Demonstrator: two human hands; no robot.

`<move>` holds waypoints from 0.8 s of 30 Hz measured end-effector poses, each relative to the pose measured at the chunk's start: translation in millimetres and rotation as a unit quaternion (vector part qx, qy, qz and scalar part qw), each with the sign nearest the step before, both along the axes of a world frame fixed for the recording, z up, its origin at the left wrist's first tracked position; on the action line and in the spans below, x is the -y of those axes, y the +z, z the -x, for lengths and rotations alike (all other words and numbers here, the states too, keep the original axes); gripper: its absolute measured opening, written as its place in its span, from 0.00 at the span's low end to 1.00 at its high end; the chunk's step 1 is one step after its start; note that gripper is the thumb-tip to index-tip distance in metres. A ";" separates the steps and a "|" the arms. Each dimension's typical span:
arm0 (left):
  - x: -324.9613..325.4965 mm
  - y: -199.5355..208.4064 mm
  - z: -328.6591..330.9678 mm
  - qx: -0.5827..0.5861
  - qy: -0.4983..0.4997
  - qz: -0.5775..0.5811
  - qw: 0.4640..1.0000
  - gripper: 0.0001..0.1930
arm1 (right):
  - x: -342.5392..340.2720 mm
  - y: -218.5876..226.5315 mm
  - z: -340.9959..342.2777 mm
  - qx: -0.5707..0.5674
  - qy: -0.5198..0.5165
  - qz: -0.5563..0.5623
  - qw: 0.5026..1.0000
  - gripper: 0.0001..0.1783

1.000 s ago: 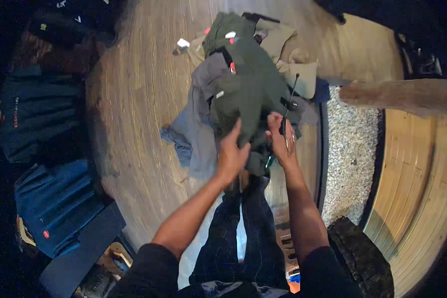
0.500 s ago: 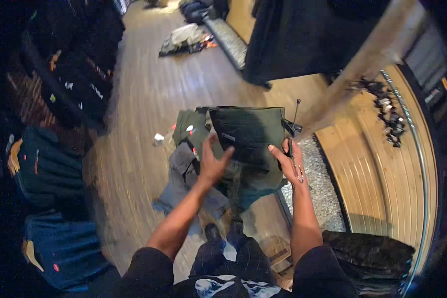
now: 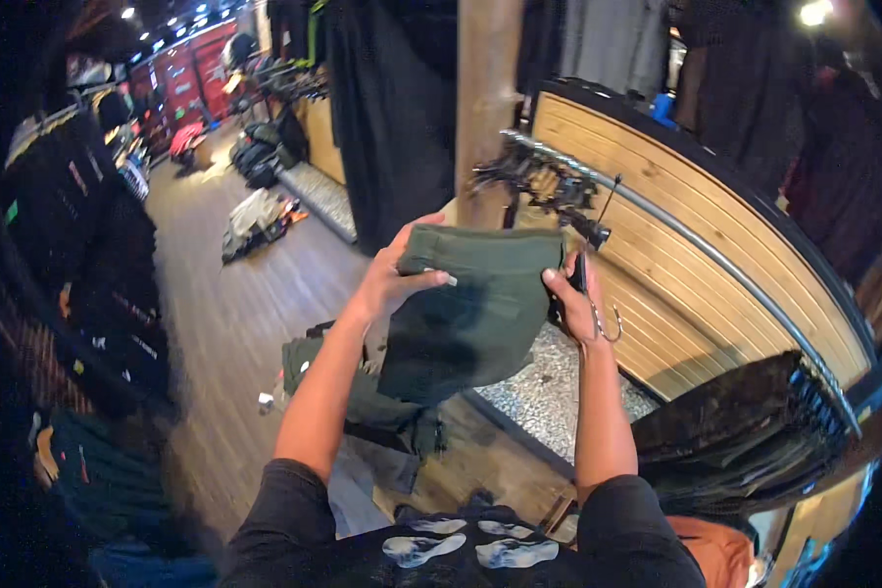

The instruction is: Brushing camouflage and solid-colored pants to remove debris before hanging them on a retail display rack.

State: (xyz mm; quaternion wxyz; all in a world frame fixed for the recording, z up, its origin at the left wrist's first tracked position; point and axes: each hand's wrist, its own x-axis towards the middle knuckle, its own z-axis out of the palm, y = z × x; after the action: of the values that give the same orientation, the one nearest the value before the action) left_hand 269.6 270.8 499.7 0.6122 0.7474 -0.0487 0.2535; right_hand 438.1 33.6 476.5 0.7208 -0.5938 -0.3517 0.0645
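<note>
Dark green trousers [image 3: 470,323], seemingly folded, hang in front of me from their waistband. At the upper left corner, my left hand [image 3: 387,282] grips them, thumb lying across the front. My right hand [image 3: 578,299] is closed at the upper right corner, thumb on the cloth. Also in that hand is a clip hanger [image 3: 580,272] with a dark clip and a thin metal hook by my wrist; part of it is hidden by my fingers. Below the trousers, more green and grey clothes [image 3: 392,465] lie on the floor.
A curved metal rail [image 3: 696,240] runs along a wood-panelled wall at right. Black clip hangers [image 3: 559,191] cluster at its far end; dark garments [image 3: 745,431] hang at its near end. A wooden post [image 3: 488,108] stands ahead. Another clothes heap [image 3: 260,223] lies far left.
My view has swung up and to the right. My left hand, loose beside the trousers before, now grips their upper left corner. The right hand keeps its hold.
</note>
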 end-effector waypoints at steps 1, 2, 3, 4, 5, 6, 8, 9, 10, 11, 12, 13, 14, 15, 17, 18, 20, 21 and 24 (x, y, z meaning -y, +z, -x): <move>12.0 0.8 -10.9 -0.018 -0.006 -0.010 1.000 0.33 | 16.9 13.4 -3.3 0.000 -0.011 -0.006 1.000 0.21; 20.6 -5.9 -22.7 -0.011 -0.018 -0.019 1.000 0.28 | 31.9 24.5 -5.0 0.014 -0.039 0.024 0.999 0.22; 31.4 -11.6 -35.4 -0.011 -0.029 -0.027 0.999 0.28 | 47.9 30.7 -9.7 0.027 -0.066 0.054 0.996 0.22; 41.3 -18.3 -46.6 0.005 0.001 -0.074 0.997 0.25 | 59.1 11.4 -32.8 0.053 -0.103 0.075 0.990 0.23; 52.3 -24.3 -56.2 0.021 0.034 -0.117 0.992 0.23 | 69.2 5.5 -39.3 0.051 -0.111 0.074 0.990 0.23; 60.8 -29.3 -65.7 0.005 0.018 -0.097 0.995 0.20 | 79.0 -0.9 -44.3 0.046 -0.135 0.045 0.989 0.24; 86.2 -37.5 -77.0 -0.013 0.024 -0.114 0.993 0.20 | 98.2 -9.3 -51.5 0.048 -0.173 0.012 0.984 0.24; 99.6 -40.6 -80.3 -0.031 0.037 -0.131 0.990 0.19 | 107.7 -13.1 -53.0 0.044 -0.180 0.013 0.983 0.24; 109.3 -49.7 -83.7 -0.033 0.029 -0.131 0.990 0.19 | 117.6 -18.0 -53.4 0.049 -0.202 0.030 0.978 0.24; 115.7 -61.4 -86.8 -0.119 -0.001 -0.054 0.991 0.18 | 125.1 -20.9 -53.7 0.055 -0.222 0.045 0.973 0.25; 119.4 -73.4 -87.6 -0.204 -0.028 0.023 0.978 0.18 | 130.3 -20.4 -51.8 0.049 -0.234 0.064 0.969 0.24; 127.1 -85.9 -90.4 -0.206 -0.031 0.020 0.978 0.18 | 133.5 -24.8 -52.7 0.047 -0.238 0.063 0.968 0.24; 141.6 -100.9 -99.4 -0.177 -0.020 0.097 0.979 0.18 | 140.2 -31.4 -56.0 0.062 -0.252 0.065 0.964 0.24; 152.9 -114.8 -106.5 -0.150 -0.006 0.173 0.973 0.19 | 145.6 -37.2 -57.6 0.076 -0.263 0.067 0.959 0.24; 165.0 -127.3 -120.5 -0.114 -0.061 0.216 0.968 0.21 | 158.2 -45.1 -61.4 0.038 -0.261 0.084 0.961 0.24; 170.0 -127.8 -127.3 -0.141 -0.036 0.166 0.975 0.21 | 164.1 -47.9 -63.7 0.051 -0.278 0.096 0.954 0.25; 181.6 -117.7 -134.4 -0.157 -0.008 0.058 0.986 0.20 | 175.4 -50.8 -66.5 0.062 -0.307 0.111 0.943 0.25; 184.7 -118.4 -143.2 -0.159 -0.020 0.058 0.985 0.20 | 180.1 -50.4 -68.2 0.058 -0.317 0.110 0.940 0.25; 184.8 -118.7 -169.6 -0.125 -0.125 0.120 0.977 0.20 | 189.1 -46.8 -73.9 0.061 -0.359 0.115 0.924 0.25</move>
State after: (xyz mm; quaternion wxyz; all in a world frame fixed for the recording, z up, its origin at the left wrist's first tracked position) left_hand 439.2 86.0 381.0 0.7258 0.6820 -0.0340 0.0834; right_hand 512.0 -155.5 429.8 0.5999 -0.7617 -0.1481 -0.1950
